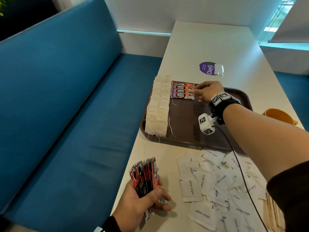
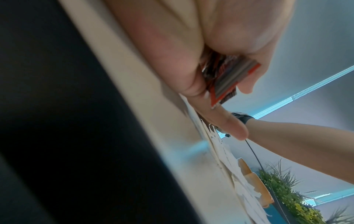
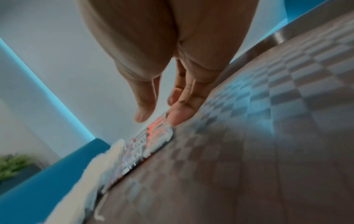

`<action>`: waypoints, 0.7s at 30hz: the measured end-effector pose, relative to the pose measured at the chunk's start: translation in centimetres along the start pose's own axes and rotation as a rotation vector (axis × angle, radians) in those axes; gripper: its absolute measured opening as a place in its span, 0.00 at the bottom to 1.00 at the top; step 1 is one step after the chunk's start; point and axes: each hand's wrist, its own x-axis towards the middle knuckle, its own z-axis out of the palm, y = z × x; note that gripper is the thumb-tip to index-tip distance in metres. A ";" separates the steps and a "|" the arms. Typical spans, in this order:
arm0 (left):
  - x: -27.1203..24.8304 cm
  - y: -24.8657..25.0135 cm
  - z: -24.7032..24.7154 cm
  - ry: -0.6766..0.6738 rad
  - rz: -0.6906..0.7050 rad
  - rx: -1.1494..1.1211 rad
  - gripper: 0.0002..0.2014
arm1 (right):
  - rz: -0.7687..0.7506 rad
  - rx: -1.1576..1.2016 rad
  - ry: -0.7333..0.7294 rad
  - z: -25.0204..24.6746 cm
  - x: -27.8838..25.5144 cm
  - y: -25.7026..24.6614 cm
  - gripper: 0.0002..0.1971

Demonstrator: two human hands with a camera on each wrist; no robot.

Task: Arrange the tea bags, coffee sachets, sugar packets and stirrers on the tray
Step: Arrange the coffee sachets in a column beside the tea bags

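Observation:
A dark brown tray (image 1: 209,136) lies on the white table. Two rows of pale tea bags (image 1: 158,106) line its left side. Several red coffee sachets (image 1: 183,92) lie overlapped at its far end, also seen blurred in the right wrist view as coffee sachets (image 3: 149,144). My right hand (image 1: 205,92) reaches over the tray with straight fingers, fingertips (image 3: 176,116) touching the sachets' right edge. My left hand (image 1: 147,200) at the table's near-left edge grips a stack of coffee sachets (image 1: 145,176), seen end-on as the stack (image 2: 226,81). White sugar packets (image 1: 215,185) lie scattered in front of the tray.
Wooden stirrers (image 1: 274,215) lie at the near right edge. An orange cup (image 1: 279,115) lies right of the tray. A purple sticker (image 1: 207,68) and a clear plastic piece (image 1: 219,69) sit beyond the tray. A blue bench (image 1: 66,106) runs along the left.

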 end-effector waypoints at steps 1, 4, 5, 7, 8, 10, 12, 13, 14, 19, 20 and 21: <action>0.0 0.1 0.0 -0.006 0.001 0.016 0.18 | -0.011 0.018 0.030 -0.7 -0.5 -0.3 0.09; 0.0 0.1 -0.1 0.013 -0.010 0.051 0.23 | -0.045 0.066 0.071 -3.1 -2.2 -1.1 0.09; 0.0 0.2 -0.1 0.017 -0.004 0.054 0.24 | -0.061 0.074 0.070 -3.9 -3.1 -1.4 0.08; 0.1 0.0 -0.2 0.008 0.018 0.077 0.24 | -0.096 0.082 0.048 -5.3 -5.4 -1.9 0.05; 0.1 -0.1 -0.2 0.001 0.025 0.105 0.23 | -0.111 0.090 0.024 -6.0 -6.8 -2.1 0.04; 0.0 -0.2 -0.3 0.008 0.038 0.164 0.20 | -0.140 0.111 -0.032 -7.2 -10.0 -2.3 0.03; -0.2 0.0 0.1 0.018 0.059 0.194 0.16 | -0.175 0.111 -0.090 -8.3 -13.7 -2.3 0.03; -0.4 0.2 0.4 0.024 0.064 0.191 0.17 | -0.189 0.101 -0.113 -8.7 -15.7 -2.2 0.03; -0.4 0.4 0.7 0.031 0.069 0.182 0.18 | -0.202 0.094 -0.137 -9.0 -17.7 -2.2 0.03; -0.4 0.2 0.8 0.045 0.105 0.160 0.17 | -0.180 0.138 -0.309 -7.3 -26.3 -0.2 0.05; -0.5 0.2 0.8 0.048 0.109 0.173 0.15 | -0.167 0.139 -0.347 -6.5 -27.5 0.5 0.05; -0.6 0.3 0.9 0.048 0.114 0.189 0.14 | -0.154 0.141 -0.367 -5.6 -28.6 1.2 0.06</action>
